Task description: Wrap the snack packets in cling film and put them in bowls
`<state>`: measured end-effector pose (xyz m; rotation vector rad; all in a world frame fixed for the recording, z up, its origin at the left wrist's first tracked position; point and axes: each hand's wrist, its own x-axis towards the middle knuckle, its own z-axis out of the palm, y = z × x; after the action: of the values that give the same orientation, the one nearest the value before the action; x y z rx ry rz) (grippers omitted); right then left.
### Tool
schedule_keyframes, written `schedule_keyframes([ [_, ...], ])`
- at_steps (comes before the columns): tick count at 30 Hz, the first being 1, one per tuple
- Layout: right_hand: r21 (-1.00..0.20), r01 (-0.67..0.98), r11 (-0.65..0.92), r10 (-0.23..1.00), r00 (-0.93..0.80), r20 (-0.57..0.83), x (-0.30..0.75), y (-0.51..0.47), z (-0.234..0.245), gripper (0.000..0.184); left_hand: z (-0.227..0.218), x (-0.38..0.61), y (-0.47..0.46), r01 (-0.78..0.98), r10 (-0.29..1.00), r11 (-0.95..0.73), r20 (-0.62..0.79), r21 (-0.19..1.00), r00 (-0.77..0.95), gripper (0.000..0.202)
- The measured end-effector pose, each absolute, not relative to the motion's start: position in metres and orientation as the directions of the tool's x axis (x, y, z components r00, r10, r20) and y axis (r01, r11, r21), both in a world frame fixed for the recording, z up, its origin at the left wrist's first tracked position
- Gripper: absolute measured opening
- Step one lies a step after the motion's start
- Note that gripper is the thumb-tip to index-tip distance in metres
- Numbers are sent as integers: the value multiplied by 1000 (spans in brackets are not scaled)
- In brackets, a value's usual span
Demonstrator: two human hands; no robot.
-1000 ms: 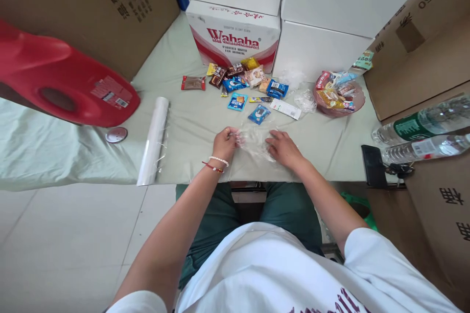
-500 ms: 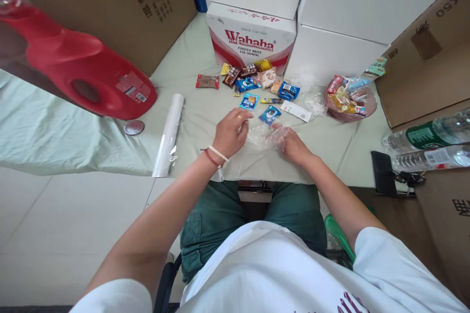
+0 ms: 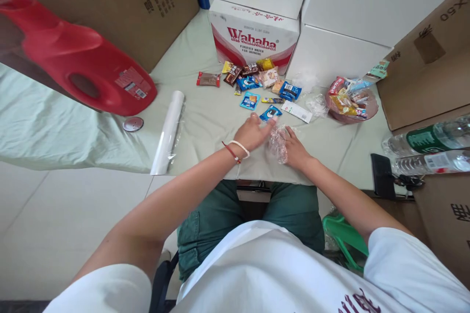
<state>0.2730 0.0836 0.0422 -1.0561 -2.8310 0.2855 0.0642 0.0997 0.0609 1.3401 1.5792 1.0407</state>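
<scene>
Crumpled clear plastic wrap [image 3: 278, 145] is bunched on the table between my hands. My right hand [image 3: 296, 151] is closed on its right side, fingers pressed into the film. My left hand [image 3: 252, 134] reaches in from the left, its thumb stretched toward the wrap and apart from the fingers, with nothing seen in it. Just beyond the thumb lies a small blue snack packet [image 3: 270, 112]. Farther back are a light blue snack packet [image 3: 250, 101], a thin yellow-and-purple stick packet [image 3: 272, 100] and a white packet [image 3: 296, 111].
Several wrapped snacks [image 3: 250, 83] lie in front of a Wahaba-style water carton [image 3: 253, 34]. A pink bowl [image 3: 350, 116] of snacks stands at right, near plastic bottles [image 3: 433, 136] and a black phone [image 3: 383, 176]. At left are a cling film roll [image 3: 168, 132] and a red jug [image 3: 91, 68].
My left hand has moved right toward the plastic wrap. The wrap, spread between both hands before, is now bunched into a smaller clump by my right hand.
</scene>
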Motion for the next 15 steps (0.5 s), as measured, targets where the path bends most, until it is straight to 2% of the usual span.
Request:
schedule_keyframes([
  [3, -240, 631, 738, 657, -753, 40, 262, 88, 46, 60, 61, 71, 96, 342, 996, 56, -27, 938, -90, 47],
  [5, -246, 634, 734, 663, -747, 52, 261, 93, 49, 53, 60, 60, 102, 314, 990, 138, -139, 939, -20, 36],
  [7, -237, 634, 736, 664, -745, 70, 269, 99, 50, 46, 57, 40, 108, 142, 963, 267, -270, 953, 2, 23],
  [10, -236, 653, 719, 688, -717, 112, 291, 107, 47, 46, 49, 10, 111, -137, 934, 342, -352, 930, -58, 16],
  [15, -368, 709, 602, 799, -537, 272, 311, 117, 46, 33, 29, -2, 94, -194, 932, 323, -347, 926, -104, 25],
])
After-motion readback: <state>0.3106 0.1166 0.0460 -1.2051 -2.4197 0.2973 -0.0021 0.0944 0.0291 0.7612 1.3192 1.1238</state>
